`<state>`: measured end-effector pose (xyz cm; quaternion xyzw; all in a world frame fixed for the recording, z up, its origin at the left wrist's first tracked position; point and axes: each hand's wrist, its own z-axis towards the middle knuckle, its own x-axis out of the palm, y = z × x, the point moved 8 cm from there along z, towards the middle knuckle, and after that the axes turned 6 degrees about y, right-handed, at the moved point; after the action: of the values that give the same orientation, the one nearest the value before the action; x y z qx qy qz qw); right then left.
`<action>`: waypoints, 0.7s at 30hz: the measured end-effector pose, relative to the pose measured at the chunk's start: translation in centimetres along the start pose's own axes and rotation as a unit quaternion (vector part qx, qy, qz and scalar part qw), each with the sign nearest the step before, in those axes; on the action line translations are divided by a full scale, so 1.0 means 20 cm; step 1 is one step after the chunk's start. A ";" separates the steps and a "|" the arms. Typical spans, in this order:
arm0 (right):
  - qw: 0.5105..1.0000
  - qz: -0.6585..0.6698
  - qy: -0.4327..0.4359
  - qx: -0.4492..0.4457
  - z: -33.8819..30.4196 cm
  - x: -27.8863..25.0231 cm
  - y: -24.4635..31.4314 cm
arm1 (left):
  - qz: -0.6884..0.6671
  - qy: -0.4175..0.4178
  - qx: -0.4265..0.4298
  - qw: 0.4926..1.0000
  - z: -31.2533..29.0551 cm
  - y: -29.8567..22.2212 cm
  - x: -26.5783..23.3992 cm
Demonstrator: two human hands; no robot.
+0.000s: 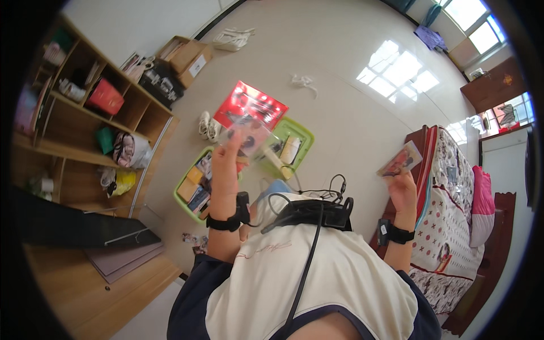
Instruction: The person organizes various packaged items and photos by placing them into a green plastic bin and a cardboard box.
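Observation:
Raised over the bins, my left hand (229, 156) is closed on the edge of a see-through plastic sleeve (250, 137) with a pinkish print and dark spots. What the sleeve contains, if anything, is too unclear to name. Out to the right, near the bed, my right hand (403, 190) pinches a picture card (401, 161) with a reddish figure on it, its surface glossy. Below the left hand is a green bin (180, 196) full of small boxes and packets. A second green bin (310, 137) holds a few pale boxes, and a red printed bag or box (249, 102) lies against it.
Wooden shelves (148, 127) line the left side. A bed (447, 221) with a patterned cover stands on the right. White shoes (209, 126), a cardboard box (187, 61), a black case (161, 82) and loose cards (195, 241) are on the floor. Cables (334, 184) hang at my chest.

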<state>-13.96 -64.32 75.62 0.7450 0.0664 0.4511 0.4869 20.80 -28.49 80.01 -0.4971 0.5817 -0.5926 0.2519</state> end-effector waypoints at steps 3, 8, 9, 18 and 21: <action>0.995 0.013 0.079 0.065 0.41 0.06 0.16 | -0.017 0.028 -0.016 0.999 0.22 0.11 0.48; 0.947 0.094 0.247 0.183 1.19 0.39 0.25 | -0.003 0.061 0.004 0.998 0.71 0.08 1.02; 0.934 0.109 0.275 0.202 1.33 0.44 0.26 | -0.019 0.053 -0.005 0.998 0.83 0.09 1.11; 0.852 -0.427 0.301 0.037 3.01 0.76 0.64 | -0.107 0.214 -0.001 0.971 2.42 0.27 2.02; 0.870 -0.400 0.281 0.063 3.54 0.83 0.69 | 0.030 0.263 0.021 0.964 2.85 0.05 2.17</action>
<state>43.22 -109.71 88.03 0.5256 0.5210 0.4024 0.5389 54.25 -91.79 82.20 -0.3002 0.6293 -0.7070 0.1181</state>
